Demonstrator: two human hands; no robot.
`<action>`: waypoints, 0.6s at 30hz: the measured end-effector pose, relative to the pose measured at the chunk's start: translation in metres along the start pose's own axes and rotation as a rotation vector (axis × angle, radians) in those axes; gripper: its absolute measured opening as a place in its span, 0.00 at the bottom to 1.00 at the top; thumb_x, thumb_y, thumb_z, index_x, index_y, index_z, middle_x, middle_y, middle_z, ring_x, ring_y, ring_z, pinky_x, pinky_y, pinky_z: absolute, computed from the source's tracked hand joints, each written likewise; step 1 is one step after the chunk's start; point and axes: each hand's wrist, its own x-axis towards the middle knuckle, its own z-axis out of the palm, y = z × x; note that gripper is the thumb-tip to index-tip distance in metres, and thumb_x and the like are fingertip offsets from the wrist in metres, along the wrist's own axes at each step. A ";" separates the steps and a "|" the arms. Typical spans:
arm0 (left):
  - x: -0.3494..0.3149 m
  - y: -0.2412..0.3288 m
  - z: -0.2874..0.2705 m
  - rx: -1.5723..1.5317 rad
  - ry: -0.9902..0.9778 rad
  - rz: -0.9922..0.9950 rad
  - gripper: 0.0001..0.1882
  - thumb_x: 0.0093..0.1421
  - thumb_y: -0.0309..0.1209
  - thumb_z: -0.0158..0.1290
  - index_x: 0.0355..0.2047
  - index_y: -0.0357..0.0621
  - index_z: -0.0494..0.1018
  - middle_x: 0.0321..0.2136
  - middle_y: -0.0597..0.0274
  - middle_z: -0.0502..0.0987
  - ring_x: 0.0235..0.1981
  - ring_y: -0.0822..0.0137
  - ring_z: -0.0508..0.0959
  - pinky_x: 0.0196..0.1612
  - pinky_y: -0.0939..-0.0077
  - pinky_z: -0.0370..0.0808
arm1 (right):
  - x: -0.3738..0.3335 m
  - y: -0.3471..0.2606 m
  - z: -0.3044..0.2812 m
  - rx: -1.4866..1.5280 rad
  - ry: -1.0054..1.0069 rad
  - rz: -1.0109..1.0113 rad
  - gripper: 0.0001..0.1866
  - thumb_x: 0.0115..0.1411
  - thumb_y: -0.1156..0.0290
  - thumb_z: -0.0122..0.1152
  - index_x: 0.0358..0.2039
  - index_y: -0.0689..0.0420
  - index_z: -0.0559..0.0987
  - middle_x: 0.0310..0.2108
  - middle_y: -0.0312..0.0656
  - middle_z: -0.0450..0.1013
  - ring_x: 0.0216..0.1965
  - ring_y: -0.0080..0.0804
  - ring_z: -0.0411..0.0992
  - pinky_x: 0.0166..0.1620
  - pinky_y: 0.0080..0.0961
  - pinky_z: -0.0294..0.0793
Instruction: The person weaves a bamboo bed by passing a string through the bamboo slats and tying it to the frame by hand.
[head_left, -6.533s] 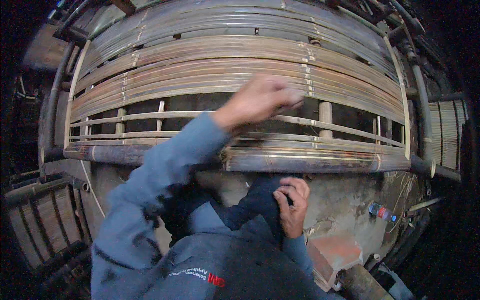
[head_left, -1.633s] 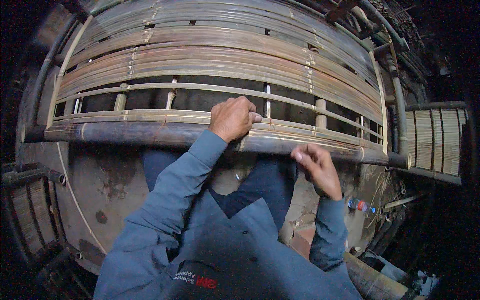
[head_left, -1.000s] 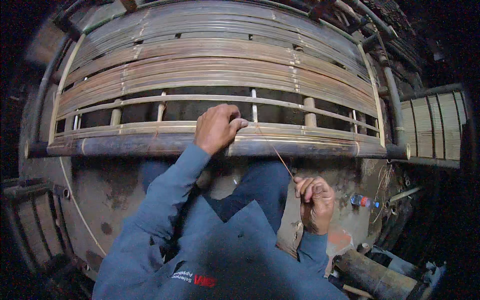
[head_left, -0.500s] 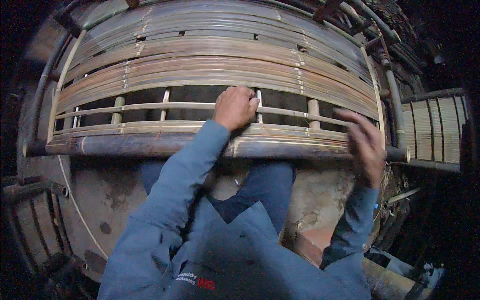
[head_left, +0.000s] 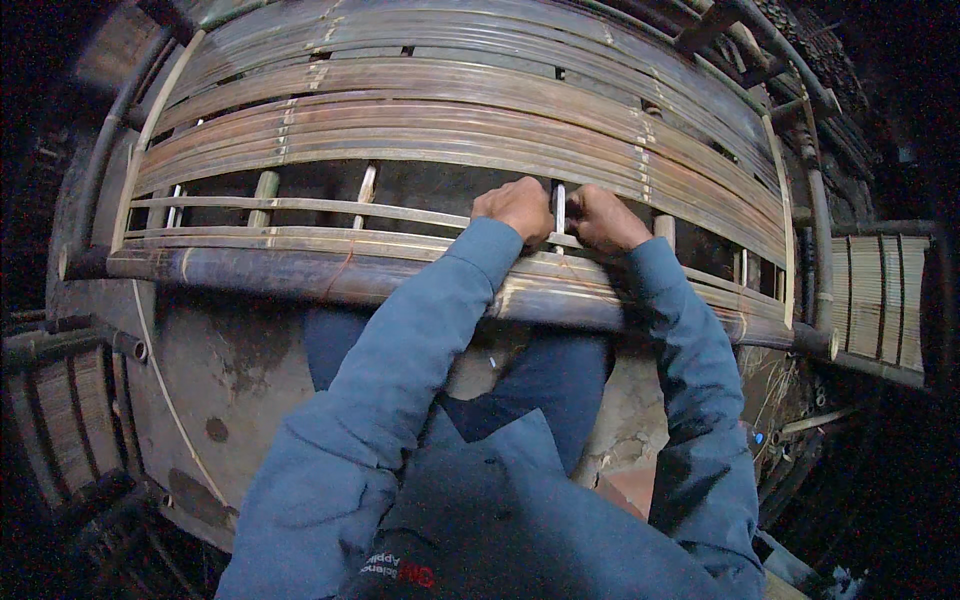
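Note:
A long thin bamboo strip point(head_left: 400, 209) runs across the gap in a bamboo slatted bench seat point(head_left: 450, 115). My left hand point(head_left: 515, 209) is closed over the strip, just left of a pale upright crosspiece point(head_left: 559, 208). On the other side of that crosspiece my right hand point(head_left: 606, 218) is closed around the strip, its fingertips curled out of sight. A short piece of the strip shows between the two hands. In front lies the thick dark bamboo rail point(head_left: 270, 274) of the bench, with thin red ties around it.
More short crosspieces point(head_left: 264, 195) span the gap under the strip. A smaller slatted bamboo piece point(head_left: 880, 295) stands at the right, and another slatted bamboo piece point(head_left: 75, 430) at the lower left. A thin pale cane point(head_left: 180, 400) lies on the floor.
My right hand has moved left from near the strip's right end to beside the left hand, and has closed. The left hand keeps its hold near the crosspiece. The whole view has shifted slightly.

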 end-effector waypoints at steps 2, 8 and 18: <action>0.001 0.002 0.003 0.000 0.032 0.000 0.16 0.54 0.39 0.58 0.43 0.55 0.83 0.47 0.52 0.82 0.51 0.48 0.80 0.55 0.56 0.75 | 0.001 0.002 0.001 -0.001 0.005 0.021 0.07 0.56 0.74 0.61 0.31 0.66 0.79 0.28 0.62 0.76 0.31 0.50 0.77 0.36 0.43 0.73; -0.022 -0.020 0.004 -0.225 0.331 0.356 0.09 0.57 0.34 0.58 0.35 0.48 0.85 0.35 0.52 0.84 0.37 0.52 0.83 0.46 0.58 0.78 | -0.045 -0.021 -0.046 0.360 0.126 0.269 0.10 0.57 0.72 0.60 0.37 0.62 0.82 0.28 0.44 0.76 0.31 0.33 0.74 0.32 0.31 0.74; -0.018 -0.036 0.000 -0.966 -0.109 0.720 0.07 0.56 0.27 0.61 0.33 0.38 0.84 0.30 0.62 0.84 0.33 0.73 0.80 0.41 0.76 0.76 | -0.098 -0.038 -0.027 0.232 0.221 0.006 0.10 0.56 0.67 0.71 0.34 0.60 0.83 0.36 0.43 0.75 0.37 0.37 0.74 0.42 0.33 0.74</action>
